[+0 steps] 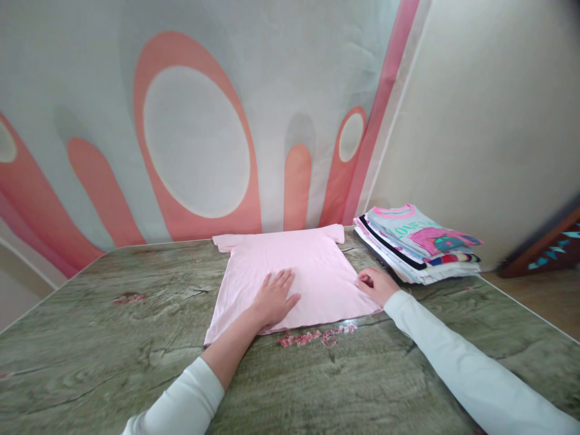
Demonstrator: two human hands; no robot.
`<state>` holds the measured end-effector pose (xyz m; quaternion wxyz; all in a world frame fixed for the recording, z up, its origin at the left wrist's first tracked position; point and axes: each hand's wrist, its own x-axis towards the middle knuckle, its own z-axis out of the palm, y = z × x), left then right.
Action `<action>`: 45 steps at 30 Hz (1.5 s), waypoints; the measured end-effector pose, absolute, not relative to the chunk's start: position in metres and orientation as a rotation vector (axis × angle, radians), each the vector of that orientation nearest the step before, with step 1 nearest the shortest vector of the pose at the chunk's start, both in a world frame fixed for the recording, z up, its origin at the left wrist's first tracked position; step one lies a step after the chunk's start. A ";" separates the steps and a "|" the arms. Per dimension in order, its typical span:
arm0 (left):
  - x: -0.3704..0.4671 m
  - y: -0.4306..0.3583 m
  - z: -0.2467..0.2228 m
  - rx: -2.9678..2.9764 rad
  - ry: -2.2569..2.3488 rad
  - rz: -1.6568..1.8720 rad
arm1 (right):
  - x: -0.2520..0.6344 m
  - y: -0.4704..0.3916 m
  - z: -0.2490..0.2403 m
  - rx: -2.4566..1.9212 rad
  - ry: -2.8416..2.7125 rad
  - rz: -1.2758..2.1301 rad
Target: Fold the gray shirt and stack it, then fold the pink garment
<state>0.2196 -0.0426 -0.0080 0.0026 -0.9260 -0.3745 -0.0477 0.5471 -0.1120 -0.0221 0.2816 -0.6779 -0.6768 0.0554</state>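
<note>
A pale pink T-shirt [290, 257] lies spread on the wood-patterned table, its sleeves at the far end and its hem towards me. My left hand [274, 297] rests flat on the lower middle of the cloth, fingers stretched out and thumb apart. At the shirt's right side edge, near the hem, my right hand [377, 286] is closed, with thumb and fingertips pinching the fabric. The exact grip of those fingertips is partly hidden.
To the right stands a stack of folded shirts [421, 244], a grey one with pink neckline on top. The table [149, 356] bears printed pink flowers near the shirt's hem. A wall panel [194, 139] with pink shapes rises behind the far edge.
</note>
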 end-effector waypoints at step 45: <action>0.091 -0.116 0.015 -2.738 -1.633 -0.085 | 0.489 -0.135 -0.062 -1.902 -2.219 -0.200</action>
